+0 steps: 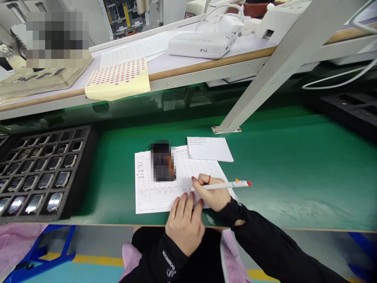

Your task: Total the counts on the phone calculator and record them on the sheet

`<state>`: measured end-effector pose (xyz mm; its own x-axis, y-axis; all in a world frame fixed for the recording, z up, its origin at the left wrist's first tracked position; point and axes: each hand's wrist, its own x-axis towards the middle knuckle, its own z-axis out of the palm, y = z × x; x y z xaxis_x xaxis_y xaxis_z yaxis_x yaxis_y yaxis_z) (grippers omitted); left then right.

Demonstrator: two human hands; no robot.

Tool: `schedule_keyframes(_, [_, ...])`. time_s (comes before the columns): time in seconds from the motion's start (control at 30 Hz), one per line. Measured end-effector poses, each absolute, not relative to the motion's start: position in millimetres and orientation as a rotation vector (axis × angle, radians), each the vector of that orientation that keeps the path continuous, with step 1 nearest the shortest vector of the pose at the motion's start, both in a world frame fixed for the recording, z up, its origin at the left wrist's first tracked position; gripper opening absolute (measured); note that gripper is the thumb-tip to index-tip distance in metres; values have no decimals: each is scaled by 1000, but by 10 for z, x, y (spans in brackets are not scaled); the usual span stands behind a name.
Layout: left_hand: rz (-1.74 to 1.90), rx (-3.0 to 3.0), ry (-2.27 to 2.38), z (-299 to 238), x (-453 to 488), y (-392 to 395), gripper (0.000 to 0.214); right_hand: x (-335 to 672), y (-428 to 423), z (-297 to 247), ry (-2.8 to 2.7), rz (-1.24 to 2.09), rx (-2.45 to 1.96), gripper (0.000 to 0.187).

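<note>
My right hand [214,192] is closed around a white pen [226,185] with a red and orange decorated end. The pen's tip rests on a printed form [156,198] with a grid and handwritten entries. My left hand [186,224] lies with its fingers stretched out on the form's lower edge, near the pen tip. On the form's upper part sits a dark object with an orange strip [165,167], partly blurred, so its kind is unclear. A small stack of white paper [212,150] with writing overlaps the form's top right corner.
To the left, a black foam tray [66,196] holds many small glass-faced pieces. Another black tray [350,104] stands at the far right. A slanted white post [259,78] meets the green table [294,169]. Above, a shelf carries a yellow sticker sheet [120,80] and a white box [200,44].
</note>
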<state>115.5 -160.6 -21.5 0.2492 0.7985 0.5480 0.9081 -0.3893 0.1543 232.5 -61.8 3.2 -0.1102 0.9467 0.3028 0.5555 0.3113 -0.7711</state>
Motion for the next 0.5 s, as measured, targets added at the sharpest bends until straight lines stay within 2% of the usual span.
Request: schedule_keyframes(0.5, [-814, -2332, -1616, -241, 1149, -1615, 45, 2320, -631, 18, -1814, 513, -1356, 39])
